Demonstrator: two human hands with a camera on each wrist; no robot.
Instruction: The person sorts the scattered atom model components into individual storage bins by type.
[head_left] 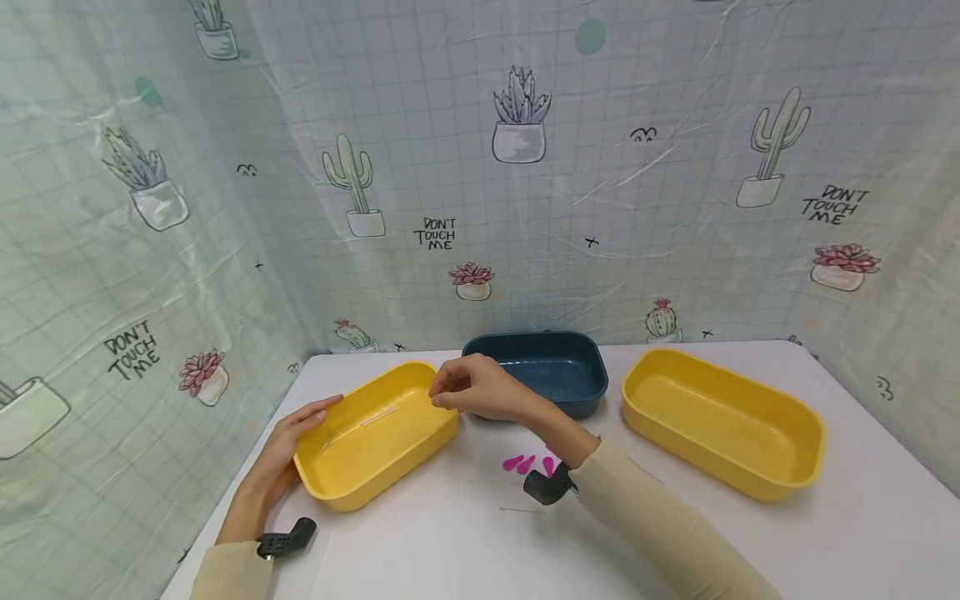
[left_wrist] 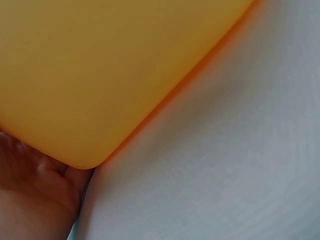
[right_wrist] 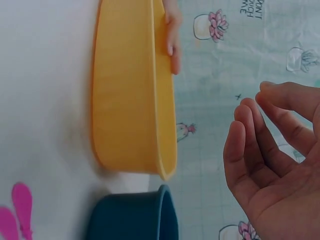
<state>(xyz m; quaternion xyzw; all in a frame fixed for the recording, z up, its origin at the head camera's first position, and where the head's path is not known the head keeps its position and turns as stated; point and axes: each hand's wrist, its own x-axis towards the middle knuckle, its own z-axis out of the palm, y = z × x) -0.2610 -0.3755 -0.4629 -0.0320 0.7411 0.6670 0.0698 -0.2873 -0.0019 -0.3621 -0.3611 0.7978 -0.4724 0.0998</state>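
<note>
My left hand (head_left: 288, 437) holds the left side of a yellow plastic bin (head_left: 408, 454), its thumb over the rim and its fingers along the outside. Up close in the left wrist view, the palm lies against the bin's outer wall (left_wrist: 100, 85). Inside the bin are thin pale sticks (head_left: 378, 417). Over the bin's right end hovers my right hand (head_left: 483, 387), fingers loosely curved. In the right wrist view its thumb and index fingertips (right_wrist: 267, 86) meet, with nothing visible between them.
A dark blue bin (head_left: 592, 396) stands behind the right hand, and a second yellow bin (head_left: 693, 437) to its right. Several pink spoon-shaped pieces (head_left: 527, 465) lie under the right forearm. Closer in, one thin stick (head_left: 522, 510) rests on the white table (head_left: 420, 550).
</note>
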